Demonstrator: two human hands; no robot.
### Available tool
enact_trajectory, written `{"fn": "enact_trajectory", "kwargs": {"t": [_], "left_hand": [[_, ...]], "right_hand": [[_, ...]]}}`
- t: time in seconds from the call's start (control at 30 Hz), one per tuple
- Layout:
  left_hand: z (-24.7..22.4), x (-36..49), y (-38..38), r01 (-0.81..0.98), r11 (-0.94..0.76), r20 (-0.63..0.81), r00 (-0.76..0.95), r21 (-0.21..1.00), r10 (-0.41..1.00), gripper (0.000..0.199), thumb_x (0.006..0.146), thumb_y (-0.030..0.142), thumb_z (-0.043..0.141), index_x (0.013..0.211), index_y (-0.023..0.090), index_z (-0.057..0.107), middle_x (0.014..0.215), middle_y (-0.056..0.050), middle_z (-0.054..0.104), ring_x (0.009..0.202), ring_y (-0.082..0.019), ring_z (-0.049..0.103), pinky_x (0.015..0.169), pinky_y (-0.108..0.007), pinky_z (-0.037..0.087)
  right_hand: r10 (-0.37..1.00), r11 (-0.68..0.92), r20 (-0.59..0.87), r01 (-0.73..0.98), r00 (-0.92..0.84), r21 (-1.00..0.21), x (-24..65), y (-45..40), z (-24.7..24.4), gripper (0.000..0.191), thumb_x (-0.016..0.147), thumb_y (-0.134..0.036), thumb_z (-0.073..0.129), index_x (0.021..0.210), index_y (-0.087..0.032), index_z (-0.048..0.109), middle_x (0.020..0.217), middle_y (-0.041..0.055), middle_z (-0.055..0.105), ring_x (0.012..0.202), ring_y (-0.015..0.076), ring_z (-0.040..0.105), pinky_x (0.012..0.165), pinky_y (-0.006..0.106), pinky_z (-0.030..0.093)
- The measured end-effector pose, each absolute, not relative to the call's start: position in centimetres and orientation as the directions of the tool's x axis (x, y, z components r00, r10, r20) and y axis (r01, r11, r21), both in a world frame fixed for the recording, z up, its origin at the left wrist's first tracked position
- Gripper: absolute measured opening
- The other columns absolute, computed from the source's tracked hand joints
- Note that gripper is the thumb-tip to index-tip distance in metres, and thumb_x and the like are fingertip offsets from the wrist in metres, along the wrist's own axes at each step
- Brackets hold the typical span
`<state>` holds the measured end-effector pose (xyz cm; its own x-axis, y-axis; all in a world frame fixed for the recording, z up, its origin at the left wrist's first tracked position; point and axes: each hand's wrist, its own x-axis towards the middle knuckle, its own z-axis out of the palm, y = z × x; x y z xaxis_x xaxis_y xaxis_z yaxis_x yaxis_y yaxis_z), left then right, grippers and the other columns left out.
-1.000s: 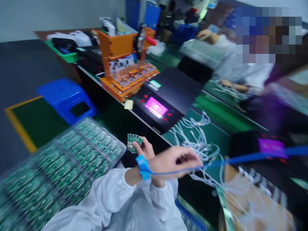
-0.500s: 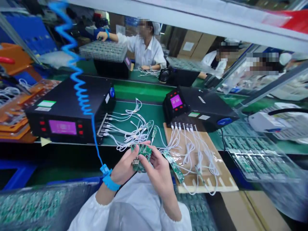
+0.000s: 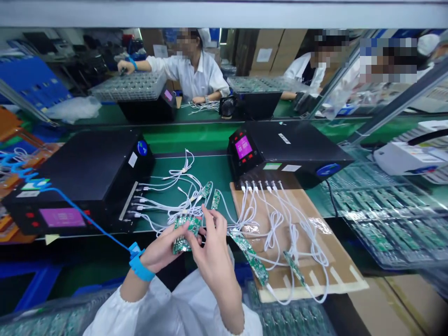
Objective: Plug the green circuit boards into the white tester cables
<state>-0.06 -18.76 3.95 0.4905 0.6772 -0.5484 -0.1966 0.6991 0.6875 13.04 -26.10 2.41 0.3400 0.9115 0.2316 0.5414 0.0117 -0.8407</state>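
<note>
Over the bench's front edge, my left hand grips a small stack of green circuit boards, its thumb across the front. A blue wrist strap circles that wrist. My right hand has its thumb on the stack's right side, and its forefinger points up, off the boards. The other right fingers are partly hidden behind. Just beyond, white cables lie tangled among loose boards. A longer circuit board, joined to a white cable, rests at the left edge of a brown cardboard sheet.
Black testers with lit pink screens stand left and right. A clear tray of boards lies at the right. A blue coiled cord runs to my wrist. Across the bench, a co-worker reaches to stacked trays.
The view has shifted and levelled. My right forefinger has lifted away from the stack, while my left hand keeps hold of it. The coiled cord has swung to the left.
</note>
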Motion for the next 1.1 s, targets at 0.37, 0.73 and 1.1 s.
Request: {"fn": "enact_trajectory", "kwargs": {"t": [0.37,0.73,1.1], "left_hand": [[10.2,-1.2,-9.5,-0.597,0.402,-0.357,0.199,0.695,0.913,0.021,0.094,0.002,0.056,0.098,0.012,0.074,0.115,-0.01,0.079,0.092,-0.013,0.074,0.092,-0.023,0.06],[15.5,3.2,5.5,-0.217,0.164,-0.117,0.214,0.962,0.97,0.013,0.081,0.004,0.074,0.084,0.015,0.067,0.084,-0.005,0.073,0.092,-0.021,0.073,0.096,-0.041,0.057],[10.9,1.4,13.1,0.036,0.198,-0.199,0.02,0.979,0.98,0.053,0.059,0.005,0.095,0.079,0.02,0.048,0.088,0.0,0.067,0.115,-0.023,0.063,0.104,-0.04,0.049]], "right_hand": [[0.896,-0.233,0.211,0.818,0.391,-0.526,15.7,-2.7,9.0,0.037,0.109,-0.041,0.048,0.126,-0.011,0.063,0.12,0.0214,0.07,0.118,0.0341,0.068,0.101,0.05,0.054],[0.935,-0.34,-0.016,0.884,0.354,-0.32,14.2,10.0,0.6,0.062,0.095,-0.029,0.073,0.146,-0.004,0.047,0.147,0.0305,0.056,0.138,0.0364,0.056,0.109,0.042,0.048],[0.984,0.1,0.176,0.773,0.014,-0.627,18.3,8.6,0.5,0.022,0.099,-0.03,0.057,0.105,-0.016,0.072,0.095,0.005,0.075,0.086,0.0182,0.065,0.083,0.029,0.051]]}}
